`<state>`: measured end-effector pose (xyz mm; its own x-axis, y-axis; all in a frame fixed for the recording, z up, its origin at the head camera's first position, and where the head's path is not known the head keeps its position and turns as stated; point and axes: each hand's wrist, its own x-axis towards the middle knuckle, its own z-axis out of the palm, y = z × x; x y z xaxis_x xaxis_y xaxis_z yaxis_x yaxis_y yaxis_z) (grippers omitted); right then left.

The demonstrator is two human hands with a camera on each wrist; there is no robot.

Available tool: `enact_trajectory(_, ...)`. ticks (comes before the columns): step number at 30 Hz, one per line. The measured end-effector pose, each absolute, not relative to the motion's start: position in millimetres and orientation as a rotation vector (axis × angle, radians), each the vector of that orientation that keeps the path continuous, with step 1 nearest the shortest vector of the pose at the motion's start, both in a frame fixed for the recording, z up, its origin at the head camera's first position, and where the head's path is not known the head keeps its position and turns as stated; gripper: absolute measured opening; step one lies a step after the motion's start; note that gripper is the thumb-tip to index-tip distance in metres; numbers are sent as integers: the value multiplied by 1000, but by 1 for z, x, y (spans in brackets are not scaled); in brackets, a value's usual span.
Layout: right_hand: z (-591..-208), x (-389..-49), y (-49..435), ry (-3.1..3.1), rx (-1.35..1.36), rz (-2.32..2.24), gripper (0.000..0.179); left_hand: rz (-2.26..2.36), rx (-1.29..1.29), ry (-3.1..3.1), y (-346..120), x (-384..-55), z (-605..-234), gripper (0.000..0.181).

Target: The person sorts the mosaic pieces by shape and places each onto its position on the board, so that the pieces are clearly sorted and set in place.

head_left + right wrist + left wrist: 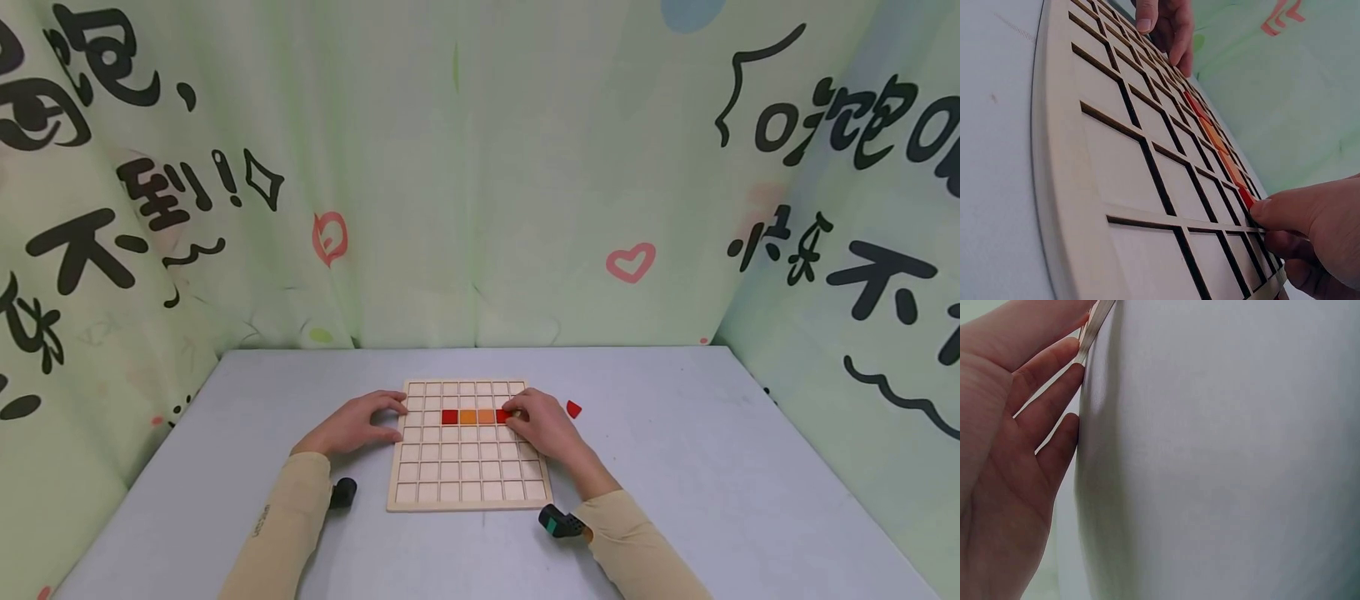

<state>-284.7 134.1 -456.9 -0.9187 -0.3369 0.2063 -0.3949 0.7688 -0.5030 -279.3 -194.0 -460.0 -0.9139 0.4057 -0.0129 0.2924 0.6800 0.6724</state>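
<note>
A wooden grid board (470, 505) lies flat on the table, divided into square cells. In one row of it sit a red tile (450, 417), an orange tile (468, 417), a second orange tile (486, 417) and another red tile (502, 416). My right hand (546, 423) has its thumb and curled fingers at that last red tile; the right wrist view shows the thumb (1266, 209) on it. At the board's left edge, my left hand (365, 421) touches the frame with extended, spread fingers. Its palm shows in the left wrist view.
A loose red piece (573, 409) lies on the white table (720, 475), just right of the board. Patterned curtains (480, 167) with dark lettering hang behind the table and along both sides. A black wrist camera (558, 522) is by the right forearm.
</note>
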Motion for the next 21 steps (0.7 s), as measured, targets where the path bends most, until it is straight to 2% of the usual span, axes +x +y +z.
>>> enact_trajectory(21, -455, -285, 133, -2865, 584, 833, 15, 1050, 574, 2725, -194, -280, -460, 35)
